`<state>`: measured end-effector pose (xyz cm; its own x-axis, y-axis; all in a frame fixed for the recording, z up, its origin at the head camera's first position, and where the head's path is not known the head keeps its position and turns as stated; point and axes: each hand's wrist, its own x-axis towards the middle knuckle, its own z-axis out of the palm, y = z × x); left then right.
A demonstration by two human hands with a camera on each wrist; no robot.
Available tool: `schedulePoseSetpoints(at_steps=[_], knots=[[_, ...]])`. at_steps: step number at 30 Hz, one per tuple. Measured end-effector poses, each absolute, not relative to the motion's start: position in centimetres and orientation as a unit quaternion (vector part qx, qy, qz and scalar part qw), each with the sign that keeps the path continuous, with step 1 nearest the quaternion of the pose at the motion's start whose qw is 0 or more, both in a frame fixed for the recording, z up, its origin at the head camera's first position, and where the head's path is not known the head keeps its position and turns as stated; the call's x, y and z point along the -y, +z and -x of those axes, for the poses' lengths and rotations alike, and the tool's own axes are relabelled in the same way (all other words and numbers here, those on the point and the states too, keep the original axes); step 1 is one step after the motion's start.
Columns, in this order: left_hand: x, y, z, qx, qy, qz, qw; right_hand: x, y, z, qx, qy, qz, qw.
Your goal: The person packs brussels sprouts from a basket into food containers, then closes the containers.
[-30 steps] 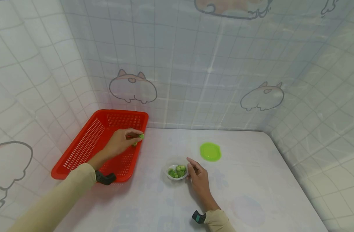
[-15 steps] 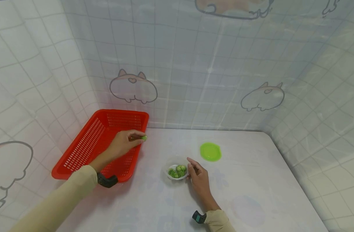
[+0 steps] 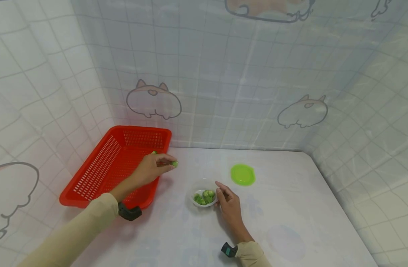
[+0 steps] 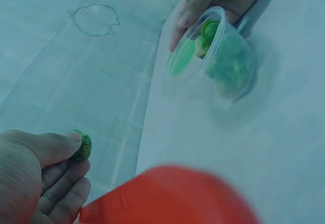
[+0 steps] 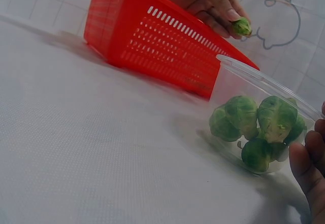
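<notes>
Between thumb and fingers my left hand [image 3: 153, 167] pinches a small Brussels sprout [image 3: 175, 163], just past the right rim of the red basket [image 3: 115, 163]. The sprout also shows at the fingertips in both wrist views. A clear plastic tub [image 5: 238, 82] with several Brussels sprouts [image 5: 277, 115] in it stands on the table. At the tub's right side is my right hand [image 3: 228, 204], its relaxed fingers [image 5: 303, 165] against the wall. Another sprout [image 3: 154, 152] peeks out beyond my left hand, at the basket's right end.
A flat bright green lid [image 3: 242, 175] lies on the white table [image 3: 290, 200], behind and right of the tub. Tile-patterned sheets [image 3: 207, 66] with cartoon drawings rise at the back and both sides. The basket's raised wall [image 5: 157, 41] stands left of the tub.
My left hand has moved right and slightly nearer, carrying the sprout from over the basket rim out past it. The right hand and the tub have stayed put.
</notes>
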<state>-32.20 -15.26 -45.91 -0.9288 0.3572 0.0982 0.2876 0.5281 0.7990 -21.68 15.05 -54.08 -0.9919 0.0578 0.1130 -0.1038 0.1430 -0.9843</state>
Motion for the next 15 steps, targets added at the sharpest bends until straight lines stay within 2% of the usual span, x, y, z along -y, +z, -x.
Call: schedulePoseSetpoints(at_steps=[15], knots=[[12.4, -46.9, 31.3, -0.838, 0.491, -0.222, 0.079, -15.1, -54.3, 21.8, 0.752, 0.655, -0.02, 0.07]])
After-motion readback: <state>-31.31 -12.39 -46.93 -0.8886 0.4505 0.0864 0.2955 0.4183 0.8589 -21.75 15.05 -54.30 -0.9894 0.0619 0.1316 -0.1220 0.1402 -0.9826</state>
